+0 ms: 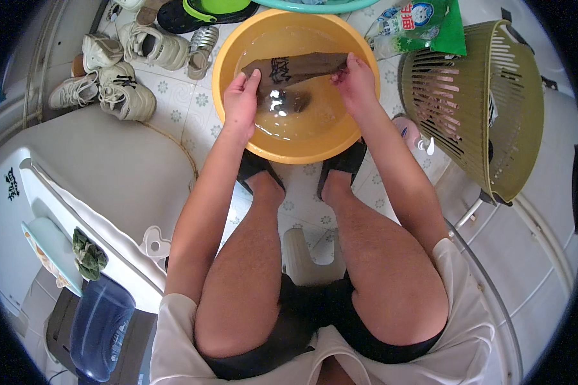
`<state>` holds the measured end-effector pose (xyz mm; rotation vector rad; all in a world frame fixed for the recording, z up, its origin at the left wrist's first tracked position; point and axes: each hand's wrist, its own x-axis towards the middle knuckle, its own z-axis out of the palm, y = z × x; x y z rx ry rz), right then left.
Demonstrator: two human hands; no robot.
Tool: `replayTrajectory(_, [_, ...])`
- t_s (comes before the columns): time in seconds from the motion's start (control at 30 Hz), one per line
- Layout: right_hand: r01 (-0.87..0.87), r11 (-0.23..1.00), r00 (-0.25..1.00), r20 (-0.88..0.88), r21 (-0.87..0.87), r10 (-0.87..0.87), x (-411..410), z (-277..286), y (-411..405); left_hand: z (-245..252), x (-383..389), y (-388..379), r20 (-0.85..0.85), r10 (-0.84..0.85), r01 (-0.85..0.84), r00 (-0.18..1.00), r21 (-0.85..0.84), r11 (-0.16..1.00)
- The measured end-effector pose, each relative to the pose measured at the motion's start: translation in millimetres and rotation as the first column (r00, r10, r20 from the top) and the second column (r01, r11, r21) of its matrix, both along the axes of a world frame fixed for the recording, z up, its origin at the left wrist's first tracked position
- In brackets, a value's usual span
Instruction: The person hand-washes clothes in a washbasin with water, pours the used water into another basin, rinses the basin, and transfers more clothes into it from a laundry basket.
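Observation:
Above the water in a yellow plastic basin [296, 153], a wet brown piece of fabric [313, 66], apparently a sock, is stretched sideways. It carries a black printed pattern near its left end. My left hand [242, 98] pinches that end between thumb and fingers. The other end is gripped by my right hand [357, 86], near the basin's right rim. Clear water fills the lower part of the basin, with bright reflections under the fabric. The basin stands on the floor in front of my feet.
On the right, an olive slotted laundry basket [515, 120] leans beside a pink pump bottle [407, 131] and a green detergent bag [443, 29]. Several shoes [125, 91] lie at the upper left. A turquoise basin [318, 6] borders the yellow one. Left is a white washbasin [91, 226].

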<state>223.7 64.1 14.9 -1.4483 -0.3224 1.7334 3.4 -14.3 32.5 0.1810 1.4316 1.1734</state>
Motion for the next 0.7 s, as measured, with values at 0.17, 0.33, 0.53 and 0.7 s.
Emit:
replayTrajectory(0.17, [-0.135, 0.99, 0.954, 0.272, 0.032, 0.122, -2, 4, -3, -11, -5, 0, -0.418, -0.151, 0.175, 0.896, 0.019, 0.984])
replayTrajectory(0.33, [-0.142, 0.988, 0.969, 0.21, 0.057, 0.127, -9, -4, -8, -11, -1, 0, -0.591, -0.317, 0.299, 0.742, -0.132, 0.945])
replayTrajectory(0.53, [-0.782, 0.589, 0.452, 0.836, 0.204, 0.31, -5, -21, -43, 2, 3, -2, -0.596, -0.488, 0.311, 0.638, -0.379, 0.871])
replayTrajectory(0.7, [-0.969, 0.013, -0.239, 0.945, -0.248, 0.225, -22, 0, -53, -14, 2, -10, -0.511, -0.455, 0.353, 0.729, -0.289, 0.89])
